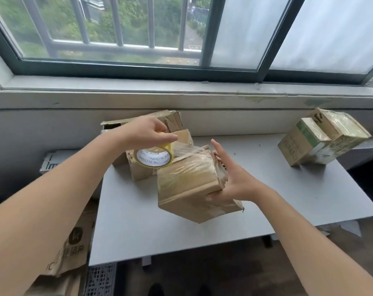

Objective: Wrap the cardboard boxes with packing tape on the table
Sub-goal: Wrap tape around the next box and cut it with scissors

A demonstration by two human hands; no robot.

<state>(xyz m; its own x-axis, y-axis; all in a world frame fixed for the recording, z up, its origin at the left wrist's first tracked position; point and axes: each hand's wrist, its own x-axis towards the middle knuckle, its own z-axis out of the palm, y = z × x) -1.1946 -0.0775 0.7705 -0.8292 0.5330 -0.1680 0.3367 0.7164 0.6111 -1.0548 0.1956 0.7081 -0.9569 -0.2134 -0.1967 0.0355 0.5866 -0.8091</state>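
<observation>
Grey worktop (266,189) carries a tilted, part-taped cardboard box (187,184) at centre, unwrapped boxes (143,122) just behind it, wrapped boxes (322,137) far right. Right grip (234,180) released, straight fingers and thumb pressing the box's right end. Left grip (145,133) pinches the yellow tape roll (153,157), its clear strip running onto the box top.

Our left hand (146,131) grips the tape roll (153,155); our right hand (234,178) steadies a tilted cardboard box (187,184) mid-bench (288,199), tape stretched between.
</observation>
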